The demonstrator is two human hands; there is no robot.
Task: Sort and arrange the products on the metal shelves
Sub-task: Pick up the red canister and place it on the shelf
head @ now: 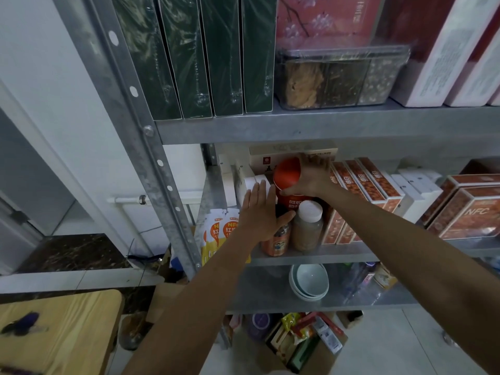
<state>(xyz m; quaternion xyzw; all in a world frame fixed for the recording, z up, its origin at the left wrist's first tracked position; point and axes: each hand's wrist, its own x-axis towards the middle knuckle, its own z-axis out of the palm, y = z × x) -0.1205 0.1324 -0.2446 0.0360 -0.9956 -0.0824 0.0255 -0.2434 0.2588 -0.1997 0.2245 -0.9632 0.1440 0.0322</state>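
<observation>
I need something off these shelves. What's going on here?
A person is sorting products on the middle metal shelf. Their right hand grips a red canister near its lid. Their left hand is open, held flat just left of it, over a small orange jar. A white-capped bottle stands alongside.

At the centre of the frame our right hand [311,178] curls its fingers [313,162] round the red-lidded cylindrical canister [287,171] on the grey metal middle shelf [324,257]. Our left hand [259,216], fingers straight, lies flat just left of it, over an orange tin [276,244] beside a white-capped brownish bottle [308,228].
</observation>
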